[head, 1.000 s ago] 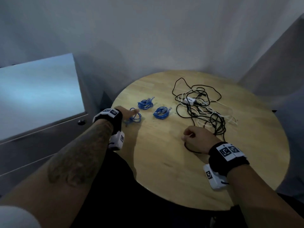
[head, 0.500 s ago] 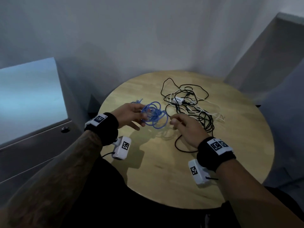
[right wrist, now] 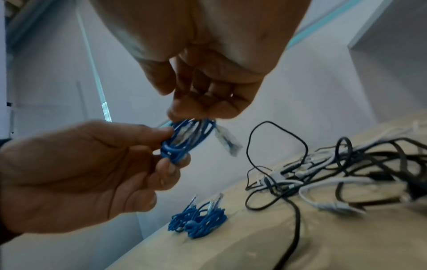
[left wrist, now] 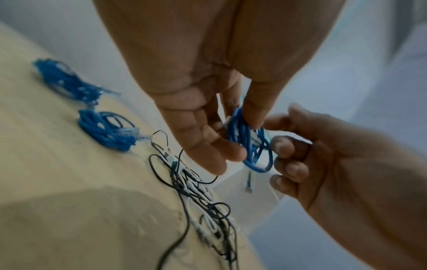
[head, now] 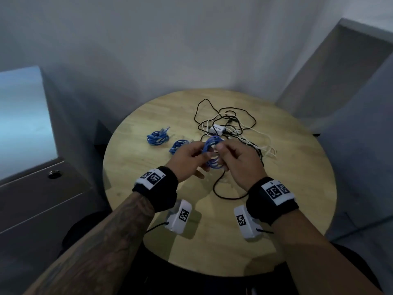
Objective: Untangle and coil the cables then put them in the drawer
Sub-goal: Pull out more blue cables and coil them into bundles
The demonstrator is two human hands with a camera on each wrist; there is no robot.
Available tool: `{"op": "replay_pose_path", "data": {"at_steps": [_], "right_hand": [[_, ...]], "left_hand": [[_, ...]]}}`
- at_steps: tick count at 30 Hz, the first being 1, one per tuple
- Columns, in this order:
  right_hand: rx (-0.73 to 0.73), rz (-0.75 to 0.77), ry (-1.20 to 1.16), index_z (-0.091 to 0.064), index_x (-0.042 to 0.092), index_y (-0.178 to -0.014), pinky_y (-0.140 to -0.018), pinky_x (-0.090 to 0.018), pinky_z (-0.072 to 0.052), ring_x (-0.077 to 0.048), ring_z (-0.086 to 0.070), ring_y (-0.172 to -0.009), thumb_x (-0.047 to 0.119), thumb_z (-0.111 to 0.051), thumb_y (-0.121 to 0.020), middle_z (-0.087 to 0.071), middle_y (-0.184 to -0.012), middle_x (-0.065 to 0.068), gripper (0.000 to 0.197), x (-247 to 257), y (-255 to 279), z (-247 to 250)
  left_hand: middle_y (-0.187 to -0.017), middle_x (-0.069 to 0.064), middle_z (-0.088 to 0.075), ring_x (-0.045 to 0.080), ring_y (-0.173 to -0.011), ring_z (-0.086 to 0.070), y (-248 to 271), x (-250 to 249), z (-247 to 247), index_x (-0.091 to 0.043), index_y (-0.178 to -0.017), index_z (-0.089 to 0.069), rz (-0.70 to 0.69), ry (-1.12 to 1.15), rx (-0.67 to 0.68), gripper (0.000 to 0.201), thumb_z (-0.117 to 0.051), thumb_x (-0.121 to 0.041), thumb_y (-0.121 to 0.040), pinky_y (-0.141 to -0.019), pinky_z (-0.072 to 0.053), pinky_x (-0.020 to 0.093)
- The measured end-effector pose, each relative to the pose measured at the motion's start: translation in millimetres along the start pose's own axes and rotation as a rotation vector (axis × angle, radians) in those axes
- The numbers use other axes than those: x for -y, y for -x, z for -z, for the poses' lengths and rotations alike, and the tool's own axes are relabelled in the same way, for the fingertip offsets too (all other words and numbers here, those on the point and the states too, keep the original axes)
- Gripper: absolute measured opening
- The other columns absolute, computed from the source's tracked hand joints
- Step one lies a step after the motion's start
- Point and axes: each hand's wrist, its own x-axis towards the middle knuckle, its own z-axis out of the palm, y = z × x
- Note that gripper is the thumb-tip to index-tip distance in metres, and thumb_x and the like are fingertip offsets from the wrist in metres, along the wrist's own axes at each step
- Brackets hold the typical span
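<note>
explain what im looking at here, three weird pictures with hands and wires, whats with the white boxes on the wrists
There is no machine here: a person works with two bare hands, wearing three cameras. The wide picture comes from a camera on the head, looking down at a round wooden table. The other two come from the white boxes strapped under the wrists, which are cameras looking along each hand; the black-and-white squares are printed markers.

The left hand and the right hand together hold a small coil of blue cable above the table, the fingers pinching its loops. Two more blue bundles lie on the table to the left. Behind the hands lies a tangle of black and white cables. A grey drawer cabinet stands at the left.
</note>
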Motion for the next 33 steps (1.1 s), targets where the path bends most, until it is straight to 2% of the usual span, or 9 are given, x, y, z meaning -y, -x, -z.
{"op": "replay_pose_path", "data": {"at_steps": [3, 5, 9, 13, 18, 23, 26, 30, 33], "right_hand": [[-0.129, -0.03, -0.052, -0.062, 0.025, -0.1, -0.069, -0.03, -0.051, -0.014, -0.06, -0.077, 0.028, -0.064, -0.094, -0.066, -0.092, 0.003, 0.006, 0.1, -3.8, 5.7], [-0.032, -0.108, -0.111, -0.064, 0.03, -0.107, -0.075, -0.028, -0.053, -0.009, -0.063, -0.086, 0.028, -0.063, -0.096, -0.068, -0.103, 0.006, 0.012, -1.3, -4.4, 6.0], [0.065, -0.17, -0.18, -0.069, 0.016, -0.104, -0.069, -0.025, -0.051, -0.006, -0.067, -0.078, 0.02, -0.057, -0.1, -0.074, -0.087, 0.004, 0.014, -0.9, -4.5, 5.1], [0.071, -0.241, -0.226, -0.069, 0.021, -0.096, -0.063, -0.022, -0.048, -0.003, -0.062, -0.071, 0.015, -0.053, -0.1, -0.069, -0.079, 0.011, 0.017, 1.8, -5.0, 7.4], [0.038, -0.261, -0.216, -0.068, 0.017, -0.081, -0.056, -0.019, -0.04, -0.002, -0.049, -0.051, 0.008, -0.051, -0.098, -0.056, -0.054, 0.015, 0.025, 3.9, -5.0, 10.7], [-0.033, -0.248, -0.209, -0.074, 0.016, -0.085, -0.062, -0.011, -0.043, 0.003, -0.058, -0.063, 0.002, -0.059, -0.09, -0.068, -0.075, 0.012, 0.022, 3.8, -4.2, 10.5], [-0.142, -0.368, -0.403, -0.071, 0.016, -0.075, -0.066, -0.023, -0.044, -0.011, -0.061, -0.075, 0.002, -0.057, -0.087, -0.071, -0.082, 0.003, 0.023, 2.7, -8.1, 8.7], [-0.12, -0.553, -0.792, -0.047, 0.014, -0.065, -0.06, -0.029, -0.032, -0.015, -0.047, -0.064, 0.01, -0.046, -0.092, -0.055, -0.069, 0.0, 0.027, 7.3, -10.6, 10.4], [-0.192, -0.61, -0.96, -0.039, 0.018, -0.062, -0.06, -0.029, -0.032, -0.015, -0.043, -0.058, 0.016, -0.049, -0.093, -0.047, -0.061, 0.001, 0.032, 7.5, -14.8, 21.7]], "left_hand": [[-0.088, 0.004, -0.069, 0.02, -0.072, -0.065, 1.4, -0.8, 4.0, -0.005, -0.113, -0.063, 0.08, 0.252, -0.033, 0.019, -0.054, -0.014, -0.099, -0.06, -0.057, 0.036], [-0.09, 0.004, -0.07, 0.021, -0.074, -0.067, 1.6, -0.6, 4.9, -0.006, -0.114, -0.064, 0.098, 0.325, -0.017, 0.02, -0.055, -0.015, -0.099, -0.061, -0.056, 0.035], [-0.099, 0.01, -0.072, 0.021, -0.079, -0.07, 1.5, 0.1, 2.2, -0.009, -0.119, -0.064, 0.103, 0.294, 0.0, 0.023, -0.056, -0.015, -0.098, -0.062, -0.057, 0.033], [-0.11, 0.01, -0.071, 0.017, -0.095, -0.066, -1.1, 2.1, 2.9, -0.015, -0.112, -0.069, 0.071, 0.229, -0.054, 0.02, -0.06, -0.011, -0.095, -0.069, -0.055, 0.03], [-0.1, 0.009, -0.071, 0.017, -0.087, -0.068, 0.5, 2.0, 2.7, -0.012, -0.11, -0.068, 0.055, 0.213, -0.028, 0.018, -0.062, -0.011, -0.094, -0.071, -0.056, 0.032], [-0.098, 0.012, -0.073, 0.014, -0.089, -0.068, 0.8, 2.1, 4.6, -0.01, -0.101, -0.074, 0.042, 0.141, -0.082, 0.017, -0.064, -0.021, -0.094, -0.069, -0.056, 0.03], [-0.1, 0.013, -0.073, 0.015, -0.091, -0.068, 0.4, 0.3, 4.8, -0.011, -0.102, -0.075, 0.045, 0.174, -0.074, 0.017, -0.065, -0.021, -0.093, -0.064, -0.055, 0.029], [-0.091, 0.008, -0.07, 0.015, -0.085, -0.067, 2.0, -2.8, 3.7, -0.011, -0.101, -0.074, 0.061, 0.245, -0.058, 0.018, -0.062, -0.022, -0.094, -0.066, -0.055, 0.029], [-0.082, 0.002, -0.067, 0.015, -0.082, -0.065, 1.9, -4.9, 13.4, -0.008, -0.1, -0.072, 0.057, 0.333, -0.051, 0.018, -0.059, -0.021, -0.096, -0.074, -0.055, 0.034]]}}
